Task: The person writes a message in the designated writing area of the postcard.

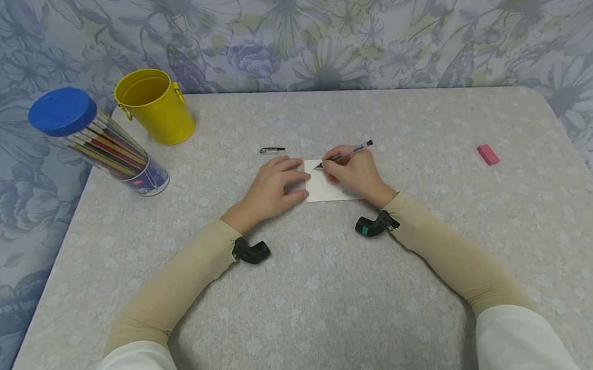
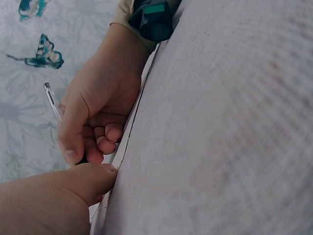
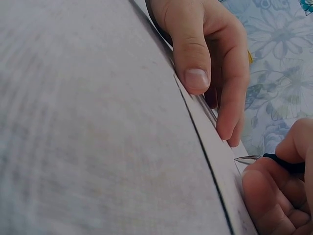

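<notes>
A small white sheet of paper [image 1: 322,190] lies on the table in front of the person. The right hand [image 1: 354,173] pinches a clear-barrelled pen [image 1: 361,146], its tip down at the upper left part of the paper. In the right wrist view the pen's metal tip [image 3: 247,158] meets the sheet. The left hand [image 1: 276,187] lies with its fingers spread, thumb and fingertips at the paper's left edge. The left wrist view has the left thumb [image 2: 95,181] at the sheet's near edge. A black pen cap [image 1: 272,150] lies just beyond the left hand.
A clear tube of pencils [image 1: 116,153] with a blue lid stands at the left, beside a yellow bucket [image 1: 170,119]. A pink eraser [image 1: 488,154] lies on the right of the table [image 1: 304,314]. A floral-patterned wall [image 1: 328,41] rises behind the far edge.
</notes>
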Motion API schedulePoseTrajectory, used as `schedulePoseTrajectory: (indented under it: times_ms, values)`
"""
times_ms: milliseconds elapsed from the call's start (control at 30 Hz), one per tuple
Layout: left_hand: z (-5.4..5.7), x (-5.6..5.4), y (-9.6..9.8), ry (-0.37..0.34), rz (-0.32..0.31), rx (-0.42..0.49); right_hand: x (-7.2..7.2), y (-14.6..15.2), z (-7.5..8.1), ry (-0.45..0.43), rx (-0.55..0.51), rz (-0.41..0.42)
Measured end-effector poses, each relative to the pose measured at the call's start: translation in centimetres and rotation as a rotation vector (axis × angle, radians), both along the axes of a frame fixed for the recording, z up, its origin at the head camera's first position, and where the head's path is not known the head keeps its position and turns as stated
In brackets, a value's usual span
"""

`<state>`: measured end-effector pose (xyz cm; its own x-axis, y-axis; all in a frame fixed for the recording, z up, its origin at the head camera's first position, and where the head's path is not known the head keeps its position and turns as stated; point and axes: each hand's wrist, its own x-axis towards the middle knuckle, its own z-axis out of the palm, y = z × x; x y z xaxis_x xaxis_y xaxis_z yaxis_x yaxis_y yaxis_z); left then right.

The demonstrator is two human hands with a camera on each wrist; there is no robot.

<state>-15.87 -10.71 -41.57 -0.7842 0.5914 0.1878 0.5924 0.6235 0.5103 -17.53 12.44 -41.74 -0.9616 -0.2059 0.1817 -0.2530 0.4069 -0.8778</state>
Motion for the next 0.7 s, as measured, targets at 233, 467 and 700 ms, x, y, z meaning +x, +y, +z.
schedulePoseTrajectory:
  times_ms: [233,467,700]
  values:
    - [0.05,0.05,0.04,-0.011,0.004,0.002,0.12,0.01,0.22,-0.008,0.019,0.006]
    - [-0.14,-0.05,0.00,-0.016,0.005,-0.003,0.06,0.03,0.10,0.001,0.010,0.015]
    - [-0.16,-0.11,0.06,-0.020,0.004,-0.009,0.03,0.06,0.12,0.013,0.000,0.012]
